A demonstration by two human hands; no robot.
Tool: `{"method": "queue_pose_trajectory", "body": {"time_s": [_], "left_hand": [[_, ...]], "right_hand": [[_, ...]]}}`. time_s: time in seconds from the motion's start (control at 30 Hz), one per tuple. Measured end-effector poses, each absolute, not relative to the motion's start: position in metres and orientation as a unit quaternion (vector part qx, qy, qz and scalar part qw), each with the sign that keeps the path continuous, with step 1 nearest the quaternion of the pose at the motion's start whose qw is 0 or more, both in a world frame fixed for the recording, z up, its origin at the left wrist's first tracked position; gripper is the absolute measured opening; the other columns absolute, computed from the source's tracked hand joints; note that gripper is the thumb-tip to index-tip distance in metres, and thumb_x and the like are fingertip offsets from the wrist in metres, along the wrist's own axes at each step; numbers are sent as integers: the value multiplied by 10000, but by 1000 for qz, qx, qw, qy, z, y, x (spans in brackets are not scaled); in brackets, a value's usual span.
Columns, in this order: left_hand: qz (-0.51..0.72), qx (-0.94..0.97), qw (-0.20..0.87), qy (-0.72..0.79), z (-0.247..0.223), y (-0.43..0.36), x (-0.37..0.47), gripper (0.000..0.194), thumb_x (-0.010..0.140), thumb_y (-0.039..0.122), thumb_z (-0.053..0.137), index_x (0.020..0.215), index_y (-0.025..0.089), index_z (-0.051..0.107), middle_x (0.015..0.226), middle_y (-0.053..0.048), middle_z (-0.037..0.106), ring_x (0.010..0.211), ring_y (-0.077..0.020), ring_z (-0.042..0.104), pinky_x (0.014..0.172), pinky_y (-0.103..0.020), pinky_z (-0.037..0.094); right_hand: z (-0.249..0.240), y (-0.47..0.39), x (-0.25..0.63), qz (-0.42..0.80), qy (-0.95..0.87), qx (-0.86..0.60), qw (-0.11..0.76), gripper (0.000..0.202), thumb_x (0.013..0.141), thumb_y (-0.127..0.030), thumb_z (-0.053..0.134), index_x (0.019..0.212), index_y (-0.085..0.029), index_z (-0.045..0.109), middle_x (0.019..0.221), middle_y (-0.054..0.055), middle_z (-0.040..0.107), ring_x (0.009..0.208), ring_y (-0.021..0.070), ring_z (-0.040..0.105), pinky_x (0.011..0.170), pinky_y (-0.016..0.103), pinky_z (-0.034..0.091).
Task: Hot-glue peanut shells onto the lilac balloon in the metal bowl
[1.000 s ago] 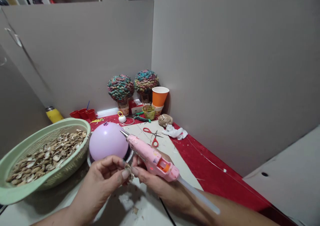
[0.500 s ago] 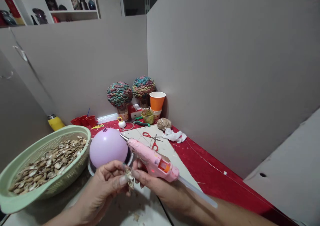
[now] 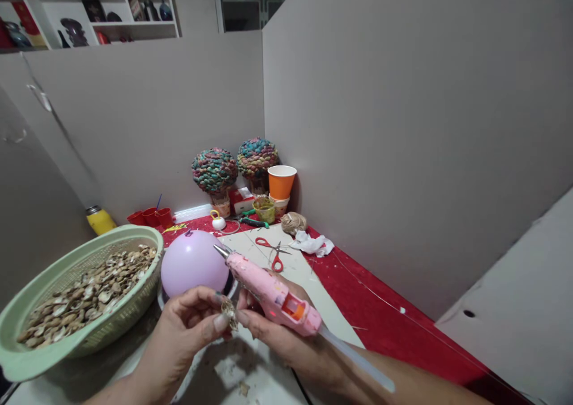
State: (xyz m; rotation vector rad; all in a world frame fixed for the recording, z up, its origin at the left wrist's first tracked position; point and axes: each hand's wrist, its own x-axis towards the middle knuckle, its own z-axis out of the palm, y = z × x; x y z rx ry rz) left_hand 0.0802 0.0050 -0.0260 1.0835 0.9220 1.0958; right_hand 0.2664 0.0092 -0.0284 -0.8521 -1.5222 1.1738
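Observation:
My left hand (image 3: 183,327) pinches a small, rough peanut shell (image 3: 229,315) between thumb and fingertips. My right hand (image 3: 277,318) is wrapped round a pink hot glue gun (image 3: 268,288), whose metal nozzle points up and left, with a clear glue stick (image 3: 358,360) jutting from its back. The right thumb and fingertips also touch the shell. Just behind my left hand, a purple balloon (image 3: 194,264) rests on a bowl, partly covered by the glue gun's nozzle. At left stands a green basket (image 3: 120,309) filled with brown shell halves.
Red scissors (image 3: 275,252) lie spread on the pale board, near twine (image 3: 294,222) and crumpled tissue (image 3: 313,244). Two shell-covered balls on stands (image 3: 215,171), an orange cup (image 3: 282,182), pliers (image 3: 255,221) and red cups (image 3: 150,215) line the back. Grey partitions (image 3: 380,124) enclose the table.
The shell has been turned a little between my fingertips. The glue gun has shifted slightly, its back end dipping lower. Both hands stay together in front of the balloon.

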Motion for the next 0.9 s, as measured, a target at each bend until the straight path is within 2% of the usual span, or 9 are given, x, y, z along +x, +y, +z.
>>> {"method": "queue_pose_trajectory", "body": {"time_s": [0.13,0.3,0.47,0.57,0.77,0.9], "left_hand": [[471,462,643,389,-25,6,82,247,631,284,892,767,154,731,714,-7,701,635,-112,606,634,-217,494],[464,442,676,364,-23,6,84,236,638,273,890,768,151,736,682,-8,703,618,-98,594,616,-195,478],[454,413,708,350,-22,7,84,193,660,230,873,756,150,726,696,-5,691,621,-101,600,623,-210,505],[452,402,716,348,-22,7,82,190,660,212,870,754,144,719,709,-5,679,630,-101,593,620,-216,516],[462,391,708,364,-22,6,84,192,673,215,864,754,144,706,685,1,656,608,-99,587,617,-226,516],[487,390,683,380,-19,7,87,251,630,256,891,743,143,698,693,-6,659,617,-106,587,629,-232,501]], "right_hand": [[-20,8,267,505,-617,-353,490,116,768,-272,651,708,-210,574,675,-22,546,622,145,482,586,284,411],[-17,7,269,540,-604,-321,490,179,787,-337,660,714,-197,576,684,-16,554,637,146,498,624,290,425],[-17,9,270,565,-606,-282,484,198,831,-334,625,711,-190,563,679,-25,527,628,131,481,623,272,410],[-20,12,270,552,-615,-299,478,220,842,-352,614,706,-190,553,664,-25,520,629,131,475,617,269,397],[-28,10,268,511,-601,-346,508,322,853,-484,612,722,-209,509,659,-34,491,595,128,446,582,275,400],[-37,5,266,462,-612,-387,512,264,838,-467,652,842,-213,582,752,8,589,670,168,531,623,311,444]]}}
